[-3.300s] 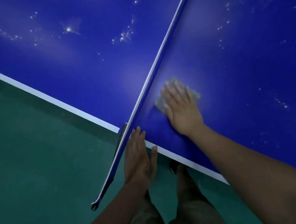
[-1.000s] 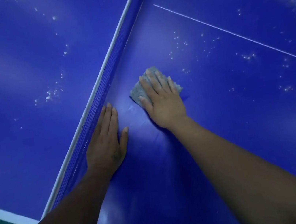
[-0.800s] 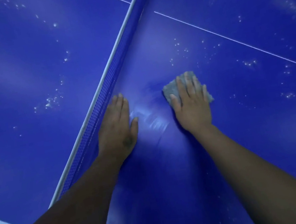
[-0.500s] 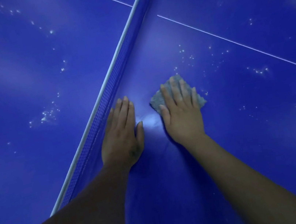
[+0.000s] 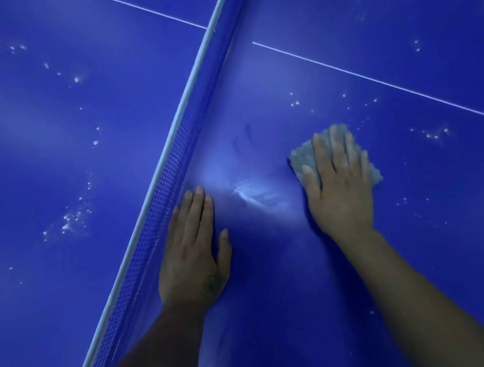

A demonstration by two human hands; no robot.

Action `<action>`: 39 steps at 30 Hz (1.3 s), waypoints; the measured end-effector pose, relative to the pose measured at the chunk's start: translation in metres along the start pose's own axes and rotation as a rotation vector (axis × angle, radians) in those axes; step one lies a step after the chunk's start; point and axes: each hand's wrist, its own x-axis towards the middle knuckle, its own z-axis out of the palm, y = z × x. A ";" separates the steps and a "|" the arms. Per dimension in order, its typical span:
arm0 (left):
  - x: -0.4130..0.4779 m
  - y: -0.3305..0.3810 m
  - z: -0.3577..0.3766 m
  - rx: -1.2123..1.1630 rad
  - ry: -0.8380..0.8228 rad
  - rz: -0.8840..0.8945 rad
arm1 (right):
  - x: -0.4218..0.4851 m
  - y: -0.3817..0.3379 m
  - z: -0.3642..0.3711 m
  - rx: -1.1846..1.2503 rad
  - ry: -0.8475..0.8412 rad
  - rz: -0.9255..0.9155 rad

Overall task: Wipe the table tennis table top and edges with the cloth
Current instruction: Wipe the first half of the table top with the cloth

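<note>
Blue tabletop [image 5: 432,249] dotted with pale specks, net [image 5: 169,169] running diagonally, thin white centre line [image 5: 375,78], right hand [image 5: 341,193] pressing grey cloth [image 5: 304,155] flat with straight fingers, left hand [image 5: 193,253] spread flat beside the net, wet smear [image 5: 255,194] between the hands.

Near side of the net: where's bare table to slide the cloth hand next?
Free: the table top between left hand and right hand, bare but for a pale smear; also the speckled stretch from the cloth to the white line. Tight: left hand lies right beside the net.
</note>
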 end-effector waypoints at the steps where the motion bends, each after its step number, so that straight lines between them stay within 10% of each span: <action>1: 0.000 0.000 0.000 -0.001 -0.004 -0.010 | -0.005 -0.002 0.001 0.002 0.001 0.012; 12: -0.002 0.002 0.000 -0.002 -0.008 -0.028 | 0.095 -0.108 0.018 0.067 -0.009 -0.274; 22: -0.001 0.001 -0.001 -0.024 -0.021 -0.045 | 0.081 0.037 -0.011 0.079 0.051 0.313; 32: -0.001 0.001 0.000 0.000 -0.010 -0.023 | 0.138 -0.082 0.005 0.046 -0.019 -0.139; 39: 0.000 -0.001 -0.002 0.007 -0.034 -0.033 | 0.130 0.038 -0.012 0.053 0.069 0.163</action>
